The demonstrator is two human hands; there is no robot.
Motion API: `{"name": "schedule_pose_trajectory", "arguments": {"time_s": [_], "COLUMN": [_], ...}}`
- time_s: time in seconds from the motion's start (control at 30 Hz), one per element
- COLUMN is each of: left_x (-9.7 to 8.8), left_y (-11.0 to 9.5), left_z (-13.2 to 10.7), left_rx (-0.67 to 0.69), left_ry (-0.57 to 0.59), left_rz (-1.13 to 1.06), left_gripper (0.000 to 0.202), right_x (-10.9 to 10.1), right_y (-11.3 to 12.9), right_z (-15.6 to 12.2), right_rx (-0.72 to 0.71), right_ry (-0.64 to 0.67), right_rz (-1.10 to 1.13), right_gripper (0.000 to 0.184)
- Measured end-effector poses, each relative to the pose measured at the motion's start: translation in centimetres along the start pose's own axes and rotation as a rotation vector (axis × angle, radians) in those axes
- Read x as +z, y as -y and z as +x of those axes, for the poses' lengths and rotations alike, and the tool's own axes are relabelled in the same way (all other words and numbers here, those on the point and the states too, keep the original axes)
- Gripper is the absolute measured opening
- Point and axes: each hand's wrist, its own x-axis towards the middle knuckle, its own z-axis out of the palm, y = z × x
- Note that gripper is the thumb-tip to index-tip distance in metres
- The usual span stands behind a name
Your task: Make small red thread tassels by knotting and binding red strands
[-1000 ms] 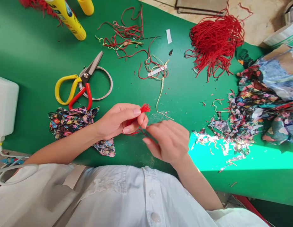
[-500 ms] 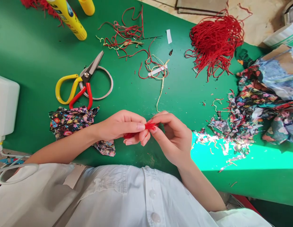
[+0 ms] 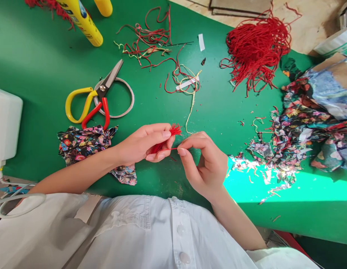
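Note:
My left hand (image 3: 151, 141) pinches a small bundle of red threads (image 3: 176, 129), whose cut ends fan out past the thumb. Part of the bundle is hidden behind the fingers. Thumb and forefinger of my right hand (image 3: 204, 160) are closed on a single red thread (image 3: 172, 149), drawn out from the lower side of the bundle toward the right. A pale yellow cord (image 3: 191, 108) runs across the table down to just above my right hand. Below and left of my left hand lies a floral black cloth (image 3: 81, 144).
Scissors (image 3: 102, 89) with yellow and red handles rest over a ring of wire (image 3: 131, 101). Red cord scraps (image 3: 151, 35) lie behind, with a big red thread pile (image 3: 257, 48) at the back right. Fabric scraps (image 3: 293, 123) cover the right. A yellow glue tube (image 3: 86, 26) is back left.
My hands have moved apart slightly. The bundle's ends now point up and away from my right fingers, and one thread is stretched between the two hands.

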Motion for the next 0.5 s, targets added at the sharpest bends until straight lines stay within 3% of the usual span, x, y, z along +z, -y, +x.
{"name": "schedule_pose_trajectory", "arguments": {"time_s": [0.17, 0.5], "left_x": [-0.24, -0.53], "left_y": [0.28, 0.24], "left_z": [0.12, 0.04], "left_rx": [0.008, -0.017], "left_ry": [0.0, 0.036], "left_rz": [0.124, 0.273], "left_gripper": [0.025, 0.027], "right_x": [0.14, 0.27], "right_y": [-0.07, -0.14], "right_z": [-0.06, -0.07], "right_rx": [-0.113, -0.127], "right_ry": [-0.061, -0.101], "right_rz": [-0.193, -0.253], "right_gripper": [0.017, 0.019]}}
